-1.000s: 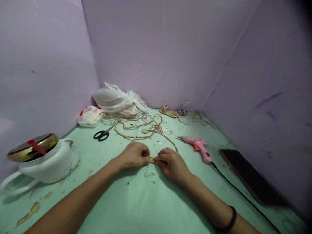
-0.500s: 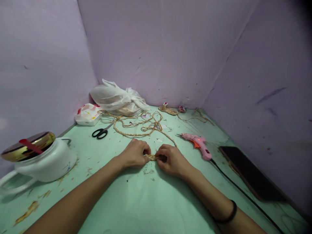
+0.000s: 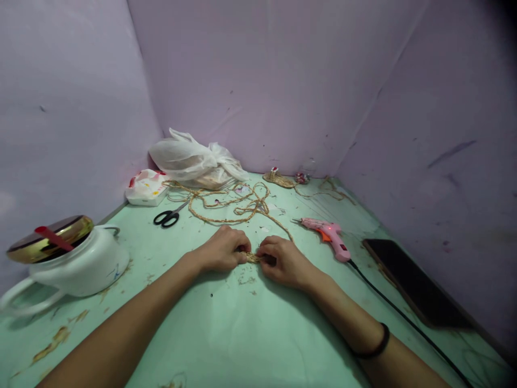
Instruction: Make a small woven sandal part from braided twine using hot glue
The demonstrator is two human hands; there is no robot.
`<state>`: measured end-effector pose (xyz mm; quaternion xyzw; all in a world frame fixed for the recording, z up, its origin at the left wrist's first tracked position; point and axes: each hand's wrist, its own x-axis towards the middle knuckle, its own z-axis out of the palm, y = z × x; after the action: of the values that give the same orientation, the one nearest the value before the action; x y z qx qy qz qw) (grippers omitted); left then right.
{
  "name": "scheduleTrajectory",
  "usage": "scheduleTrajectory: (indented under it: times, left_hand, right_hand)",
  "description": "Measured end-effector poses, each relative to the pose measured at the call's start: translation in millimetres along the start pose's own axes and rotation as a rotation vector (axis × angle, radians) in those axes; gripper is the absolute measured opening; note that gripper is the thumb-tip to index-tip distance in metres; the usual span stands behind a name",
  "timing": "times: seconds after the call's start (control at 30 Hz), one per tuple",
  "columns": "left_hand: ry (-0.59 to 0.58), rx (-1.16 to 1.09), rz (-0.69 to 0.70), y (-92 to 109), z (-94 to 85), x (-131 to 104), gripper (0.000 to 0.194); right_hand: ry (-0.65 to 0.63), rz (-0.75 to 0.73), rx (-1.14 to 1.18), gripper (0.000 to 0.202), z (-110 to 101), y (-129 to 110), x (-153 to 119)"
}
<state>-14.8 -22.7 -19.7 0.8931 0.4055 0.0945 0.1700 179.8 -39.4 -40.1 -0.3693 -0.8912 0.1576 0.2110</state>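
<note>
A short coiled piece of braided straw cord spans the gap between my two hands, just above the green tabletop. My left hand pinches its left end between thumb and fingers. At its right end my right hand grips it with curled fingers, which hide part of it. From behind my right hand the long loose cord runs back in loops across the table. Right of the hands lies a pink glue gun with a small red light on, its nozzle pointing left.
Black-handled scissors lie behind my left hand. A white pot with a gold lid stands at left, a dark phone at right. Along the back are a white plastic bag, a tissue pack and a woven straw piece.
The view has shifted slightly. Both hands keep hold of the straw cord, with only small finger movements.
</note>
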Motion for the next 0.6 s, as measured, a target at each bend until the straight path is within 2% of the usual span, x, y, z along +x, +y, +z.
scheduleTrajectory:
  times: [0.3, 0.6]
  left_hand:
    - [-0.024, 0.067, 0.114, -0.7, 0.0, 2.2, 0.006]
    - [-0.008, 0.082, 0.16, -3.8, 2.3, 4.7, 0.007]
  right_hand:
    - [0.011, -0.041, -0.004, 0.018, 1.0, 0.0, -1.4]
    - [0.008, -0.078, -0.025, 0.017, 1.3, 0.2, -1.9]
